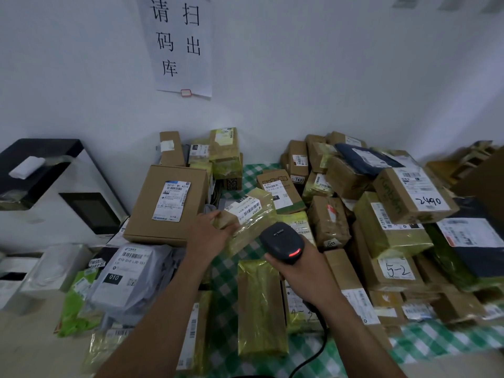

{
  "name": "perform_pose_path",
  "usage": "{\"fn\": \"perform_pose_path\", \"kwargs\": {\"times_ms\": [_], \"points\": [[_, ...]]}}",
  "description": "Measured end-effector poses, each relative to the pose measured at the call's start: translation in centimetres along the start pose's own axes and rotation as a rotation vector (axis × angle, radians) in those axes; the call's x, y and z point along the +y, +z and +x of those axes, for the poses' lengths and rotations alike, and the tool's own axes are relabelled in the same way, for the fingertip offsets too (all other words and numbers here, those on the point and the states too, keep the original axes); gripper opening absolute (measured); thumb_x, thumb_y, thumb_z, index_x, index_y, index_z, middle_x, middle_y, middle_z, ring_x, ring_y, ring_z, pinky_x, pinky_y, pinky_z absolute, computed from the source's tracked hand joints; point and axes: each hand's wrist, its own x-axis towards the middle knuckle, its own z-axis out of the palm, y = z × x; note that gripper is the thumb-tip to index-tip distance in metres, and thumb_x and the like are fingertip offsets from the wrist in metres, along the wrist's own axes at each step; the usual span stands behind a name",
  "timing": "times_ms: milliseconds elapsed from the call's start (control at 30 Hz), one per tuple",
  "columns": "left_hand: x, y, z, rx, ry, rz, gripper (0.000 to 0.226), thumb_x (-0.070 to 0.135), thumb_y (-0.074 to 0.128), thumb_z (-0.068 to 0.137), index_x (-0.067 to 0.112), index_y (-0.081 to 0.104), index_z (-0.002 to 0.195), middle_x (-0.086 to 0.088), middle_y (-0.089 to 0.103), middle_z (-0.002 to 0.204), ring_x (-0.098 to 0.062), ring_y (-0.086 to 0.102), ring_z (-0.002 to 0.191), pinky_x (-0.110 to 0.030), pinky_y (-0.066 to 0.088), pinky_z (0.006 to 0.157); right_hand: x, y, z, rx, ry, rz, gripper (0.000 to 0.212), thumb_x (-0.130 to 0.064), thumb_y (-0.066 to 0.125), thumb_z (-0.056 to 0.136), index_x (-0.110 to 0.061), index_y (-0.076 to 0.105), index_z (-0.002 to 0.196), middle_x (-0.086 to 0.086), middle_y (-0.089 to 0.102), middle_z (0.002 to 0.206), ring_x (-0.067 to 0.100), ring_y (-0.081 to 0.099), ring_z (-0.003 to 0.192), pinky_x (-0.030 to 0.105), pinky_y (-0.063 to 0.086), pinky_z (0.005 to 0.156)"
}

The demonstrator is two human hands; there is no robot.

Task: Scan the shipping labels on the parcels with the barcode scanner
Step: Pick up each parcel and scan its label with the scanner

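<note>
- A white-walled corner holds a counter (pixel 226 271) under a green-and-white checked cloth, heaped with parcels; a paper sign with Chinese characters (pixel 178 42) hangs on the wall above, and a black-and-white machine (pixel 54 184) stands at the left.
- The right hand (pixel 305 271) has its grip wrapped fully round the handle of the black handheld barcode scanner (pixel 282 241), whose red indicator glows on the near face; its black cable (pixel 313 353) trails down toward the bottom edge.
- The left hand (pixel 208 236) has its grip closed on the near left end of a small cardboard parcel wrapped in yellowish clear tape (pixel 248 216), holding it tilted up off the pile.
- That parcel lies just beyond and slightly left of the scanner head, nearly touching it; its long axis runs from lower left to upper right.
- Its white shipping label with barcode (pixel 246 208) faces up toward the camera, following the same diagonal, with the bars near the label's right part.
- The scanner's nose points away from the person, toward the parcel, so the aim looks to need only a small tip leftward and up onto the bars.
- Further out, a flat brown cardboard box with a white label (pixel 166 203) sits to the left, a grey plastic mailer bag (pixel 128 276) near left, and a long yellow-taped parcel (pixel 260 306) lies just below the scanner.
</note>
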Motion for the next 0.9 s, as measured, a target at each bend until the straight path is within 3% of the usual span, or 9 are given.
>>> {"fn": "perform_pose_path", "kwargs": {"times_ms": [100, 400, 567, 667, 800, 900], "points": [[0.5, -0.2, -0.2, -0.015, -0.007, 0.002, 0.091, 0.087, 0.073, 0.051, 0.038, 0.066, 0.127, 0.009, 0.068, 0.117, -0.011, 0.067, 0.103, -0.044, 0.06, 0.089, 0.0, -0.1, 0.0, -0.01, 0.009, 0.02, 0.051, -0.035, 0.087, 0.082, -0.035, 0.059, 0.126, -0.022, 0.069, 0.109, -0.011, 0.063, 0.096, 0.014, 0.049, 0.078], [1.3, -0.6, -0.5, -0.006, -0.029, 0.019, 0.082, 0.078, 0.078, 0.056, 0.036, 0.067, 0.125, 0.009, 0.068, 0.115, -0.011, 0.066, 0.102, -0.044, 0.059, 0.09, 0.4, -0.1, 0.3, -0.017, 0.018, 0.02, 0.058, -0.039, 0.087, 0.081, -0.034, 0.06, 0.132, -0.017, 0.07, 0.116, -0.002, 0.065, 0.104, 0.022, 0.054, 0.086], [1.0, -0.7, -0.5, -0.019, -0.06, -0.012, 0.083, 0.08, 0.078, 0.056, 0.037, 0.066, 0.126, 0.008, 0.067, 0.121, -0.013, 0.065, 0.107, -0.046, 0.059, 0.093, 0.6, -0.2, 0.3, -0.019, 0.005, 0.03, 0.052, -0.037, 0.087, 0.081, -0.035, 0.062, 0.126, -0.015, 0.073, 0.107, -0.002, 0.068, 0.092, 0.014, 0.049, 0.071], [3.4, -1.1, -2.2, -0.034, -0.101, -0.105, 0.075, 0.06, 0.085, 0.072, 0.026, 0.061, 0.134, 0.009, 0.06, 0.128, -0.015, 0.06, 0.116, -0.045, 0.054, 0.101, 0.6, -0.5, 0.4, 0.012, -0.001, 0.041, 0.047, -0.034, 0.086, 0.083, -0.033, 0.064, 0.123, -0.014, 0.074, 0.103, 0.0, 0.07, 0.089, 0.009, 0.048, 0.067], [5.5, 0.4, -4.6, -0.238, -0.171, -0.343, 0.032, 0.039, 0.071, 0.095, 0.027, 0.061, 0.123, 0.009, 0.068, 0.11, -0.016, 0.07, 0.1, -0.043, 0.061, 0.091, 0.9, -1.7, 0.5, 0.122, -0.009, 0.052, 0.04, -0.031, 0.086, 0.083, -0.04, 0.062, 0.113, -0.015, 0.074, 0.101, -0.003, 0.069, 0.088, 0.013, 0.049, 0.071], [6.1, 3.3, -4.8, -0.385, -0.294, -0.509, 0.03, 0.033, 0.065, 0.1, 0.02, 0.064, 0.127, 0.001, 0.074, 0.114, -0.021, 0.073, 0.102, -0.042, 0.063, 0.085, 1.4, -2.7, 0.6, 0.155, -0.003, 0.063, 0.043, -0.033, 0.086, 0.082, -0.034, 0.065, 0.12, -0.017, 0.073, 0.106, -0.004, 0.067, 0.097, 0.016, 0.048, 0.075]]}}
